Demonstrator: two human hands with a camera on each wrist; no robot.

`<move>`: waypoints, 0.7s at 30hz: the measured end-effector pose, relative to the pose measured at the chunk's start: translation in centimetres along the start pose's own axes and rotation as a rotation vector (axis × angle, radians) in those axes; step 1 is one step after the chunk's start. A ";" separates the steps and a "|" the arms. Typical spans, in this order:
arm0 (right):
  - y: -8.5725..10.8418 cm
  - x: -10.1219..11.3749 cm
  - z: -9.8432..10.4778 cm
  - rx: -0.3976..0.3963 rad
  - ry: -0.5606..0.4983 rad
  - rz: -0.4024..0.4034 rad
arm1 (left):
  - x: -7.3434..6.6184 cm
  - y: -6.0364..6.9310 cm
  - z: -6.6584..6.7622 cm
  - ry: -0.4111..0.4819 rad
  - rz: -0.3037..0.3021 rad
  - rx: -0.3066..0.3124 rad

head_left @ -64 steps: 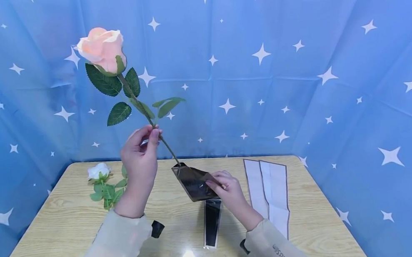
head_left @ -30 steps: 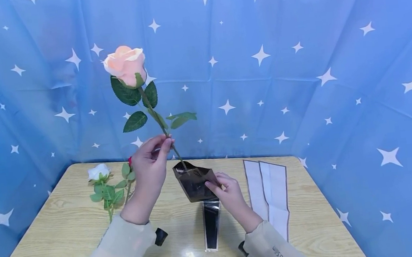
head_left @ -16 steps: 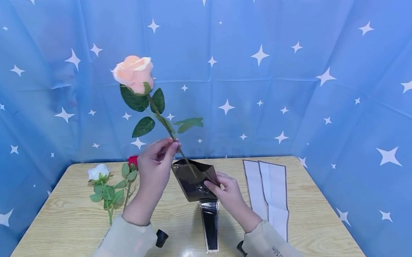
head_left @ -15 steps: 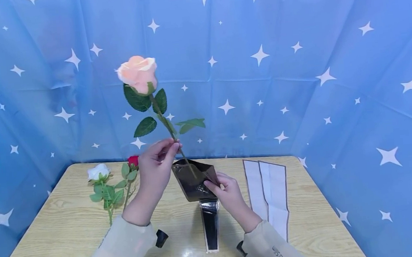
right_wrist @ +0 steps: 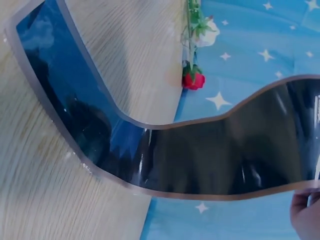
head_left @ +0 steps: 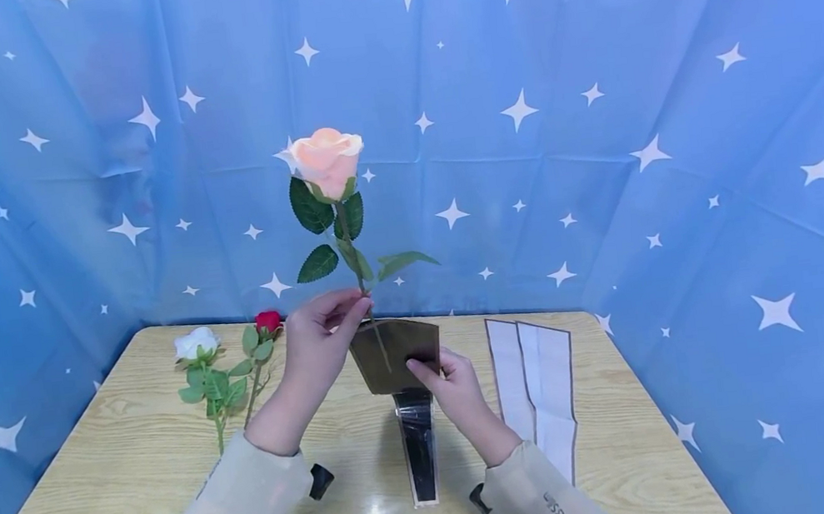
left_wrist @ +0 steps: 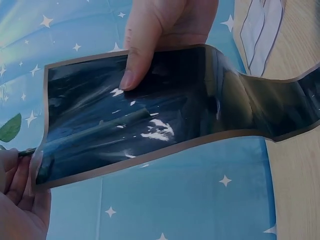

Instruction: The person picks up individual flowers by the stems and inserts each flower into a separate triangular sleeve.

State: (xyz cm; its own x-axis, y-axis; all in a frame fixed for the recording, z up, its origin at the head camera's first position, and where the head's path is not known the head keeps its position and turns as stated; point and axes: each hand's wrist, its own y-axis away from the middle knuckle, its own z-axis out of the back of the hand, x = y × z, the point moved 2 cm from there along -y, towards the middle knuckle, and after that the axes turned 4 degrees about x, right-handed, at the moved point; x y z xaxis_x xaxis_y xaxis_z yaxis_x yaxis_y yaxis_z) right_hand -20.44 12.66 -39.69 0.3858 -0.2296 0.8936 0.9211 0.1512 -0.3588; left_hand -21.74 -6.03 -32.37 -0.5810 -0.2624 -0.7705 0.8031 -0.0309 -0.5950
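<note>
In the head view, my left hand [head_left: 316, 347] pinches the stem of a peach-pink rose [head_left: 329, 163] between thumb and fingers. Its bloom stands up in front of the curtain, and the lower stem shows through a dark see-through flower sleeve [head_left: 409, 339]. My right hand [head_left: 464, 398] grips that sleeve at its right edge, thumb on the near face. Seen from the left wrist, the sleeve [left_wrist: 175, 75] has a brownish border and the stem runs inside it. Its long tail hangs down onto the table, and the right wrist view shows this strip [right_wrist: 200, 160] bending.
A white rose [head_left: 197, 343] and a red rose [head_left: 267, 322] lie at the table's back left. Pale dark-edged wrapper strips [head_left: 549, 385] lie at the right. A blue star-patterned curtain [head_left: 494, 181] hangs round the wooden table [head_left: 628, 444].
The pink rose has moved right and down and now stands more upright, its stem deeper in the sleeve. The left hand went with it. The sleeve has turned flatter towards me; the red rose has come into view.
</note>
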 end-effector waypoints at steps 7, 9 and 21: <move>0.0 0.2 -0.2 0.003 -0.034 -0.064 | 0.0 0.2 -0.1 -0.026 -0.018 0.005; 0.1 0.3 -0.2 0.010 -0.048 -0.079 | 0.0 0.1 -0.1 -0.035 -0.034 -0.007; 0.2 0.5 -0.3 0.035 -0.085 -0.067 | 0.2 0.2 -0.1 0.075 0.023 -0.045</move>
State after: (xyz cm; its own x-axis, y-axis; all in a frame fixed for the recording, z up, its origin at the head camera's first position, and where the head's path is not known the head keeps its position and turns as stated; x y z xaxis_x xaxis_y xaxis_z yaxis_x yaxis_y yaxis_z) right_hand -20.09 12.24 -39.44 0.3162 -0.1584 0.9354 0.9417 0.1724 -0.2891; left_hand -21.67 -5.97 -32.64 -0.5717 -0.1899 -0.7982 0.8107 0.0184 -0.5851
